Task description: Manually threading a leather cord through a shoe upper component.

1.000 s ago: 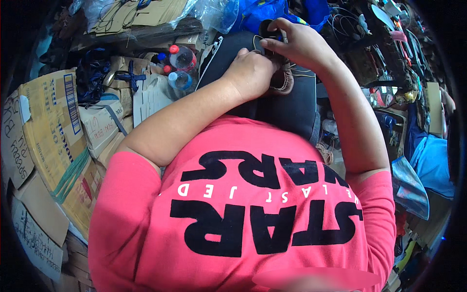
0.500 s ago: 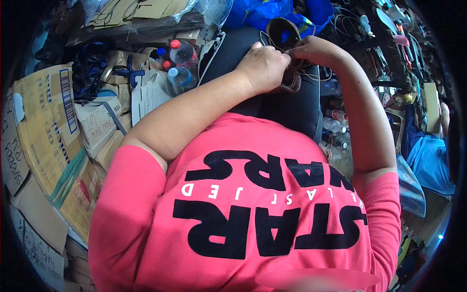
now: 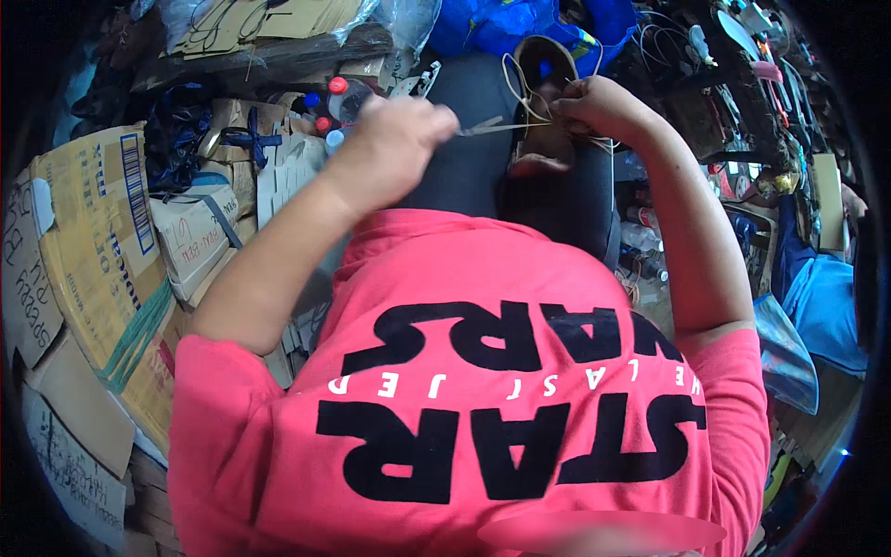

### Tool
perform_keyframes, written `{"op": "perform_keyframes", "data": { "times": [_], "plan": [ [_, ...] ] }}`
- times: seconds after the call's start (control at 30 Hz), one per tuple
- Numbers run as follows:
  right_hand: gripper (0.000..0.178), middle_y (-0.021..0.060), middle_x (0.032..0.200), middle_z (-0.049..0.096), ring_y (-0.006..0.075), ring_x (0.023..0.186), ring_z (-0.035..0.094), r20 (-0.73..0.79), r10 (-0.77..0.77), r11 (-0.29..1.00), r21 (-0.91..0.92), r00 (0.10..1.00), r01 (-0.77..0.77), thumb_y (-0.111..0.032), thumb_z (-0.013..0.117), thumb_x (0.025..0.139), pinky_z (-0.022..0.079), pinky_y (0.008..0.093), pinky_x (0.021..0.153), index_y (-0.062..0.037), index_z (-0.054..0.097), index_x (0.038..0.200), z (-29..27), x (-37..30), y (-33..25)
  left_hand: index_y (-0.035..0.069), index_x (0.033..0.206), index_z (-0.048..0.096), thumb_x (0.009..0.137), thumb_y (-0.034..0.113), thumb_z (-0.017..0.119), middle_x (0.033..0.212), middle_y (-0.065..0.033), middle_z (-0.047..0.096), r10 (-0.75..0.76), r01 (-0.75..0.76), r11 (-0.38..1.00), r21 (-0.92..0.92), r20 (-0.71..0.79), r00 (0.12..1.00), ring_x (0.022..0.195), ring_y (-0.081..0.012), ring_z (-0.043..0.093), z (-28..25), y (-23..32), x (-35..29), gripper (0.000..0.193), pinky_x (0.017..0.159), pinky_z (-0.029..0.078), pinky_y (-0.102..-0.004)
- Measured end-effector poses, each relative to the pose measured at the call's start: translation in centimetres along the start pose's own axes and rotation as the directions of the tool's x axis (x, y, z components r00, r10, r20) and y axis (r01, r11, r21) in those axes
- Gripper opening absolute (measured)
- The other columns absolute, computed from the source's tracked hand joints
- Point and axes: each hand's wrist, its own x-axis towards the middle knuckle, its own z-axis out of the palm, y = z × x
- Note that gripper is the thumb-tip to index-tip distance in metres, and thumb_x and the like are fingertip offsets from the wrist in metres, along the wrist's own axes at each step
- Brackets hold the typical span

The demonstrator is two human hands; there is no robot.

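Note:
A brown shoe rests on my dark-trousered leg, its dark opening at the far end. Cream lace loops loosely about it. My left hand, slightly blurred, is closed on a length of the lace, drawn out tight leftward from the shoe. At the shoe's right side, my right hand pinches lace close against the upper. Its fingertips partly cover the lacing, and a loose loop shows below them.
Cardboard boxes stack up on the left. Plastic bottles stand beyond my left hand; more bottles lie right of my leg. A blue bag sits beyond the shoe. Cluttered tools and cords fill the far right.
My left hand has moved from beside the shoe out to the left, pulling lace with it. My right hand stays by the shoe, which now shows more plainly.

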Motion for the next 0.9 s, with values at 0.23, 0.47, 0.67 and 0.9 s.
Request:
{"op": "perform_keyframes", "data": {
  "times": [0.23,0.47,0.67,0.9],
  "plan": [
    [0.043,-0.004,0.07,0.043,0.0067,0.062,0.04,-0.202,-0.341,0.675,0.627,0.918,0.389,-0.039,0.045,0.097,0.037,0.0237,0.062,-0.0031,0.059,0.117,-2.5,-5.6,0.3,0.003,0.087,0.064,0.089,0.015,0.063,0.084,-0.0062,0.066,-0.294,-0.054,0.281,-0.958,-0.14,0.946,0.088,-0.0169,0.064,-0.1,1.5,4.4,0.012,0.081,0.049,-0.028],
    [0.046,0.0009,0.074,0.058,0.0043,0.067,0.049,-0.089,-0.367,0.813,0.454,0.926,0.366,-0.044,0.065,0.085,0.039,0.0227,0.06,-0.0001,0.066,0.096,-2.1,-11.6,3.3,0.006,0.09,0.059,0.097,0.024,0.051,0.081,-0.0004,0.055,-0.129,0.299,0.426,-0.854,0.27,0.954,0.068,-0.009,0.048,1.4,2.4,4.5,0.022,0.06,0.041,-0.0225],
    [0.028,0.0121,0.067,0.063,0.0181,0.061,0.059,-0.358,0.149,0.944,-0.227,0.922,-0.241,-0.028,0.069,0.081,0.046,0.0325,0.06,-0.0019,0.066,0.092,-5.0,-15.5,16.7,0.002,0.097,0.066,0.092,0.009,0.056,0.092,-0.0054,0.065,-0.513,0.398,0.856,-0.329,-0.45,0.731,0.084,-0.0125,0.06,-6.1,-9.4,-5.3,0.013,0.076,0.048,-0.0259],
    [0.027,0.0133,0.081,0.066,0.02,0.075,0.062,-0.154,0.428,0.875,-0.174,0.89,-0.451,-0.025,0.06,0.087,0.047,0.0323,0.071,0.0005,0.063,0.094,-4.3,-17.3,24.0,0.003,0.093,0.068,0.086,0.025,0.066,0.08,-0.0037,0.066,-0.678,0.628,0.732,-0.262,-0.362,0.64,0.072,-0.0103,0.057,-6.0,-8.8,-4.2,0.024,0.069,0.047,-0.026]
  ]
}}
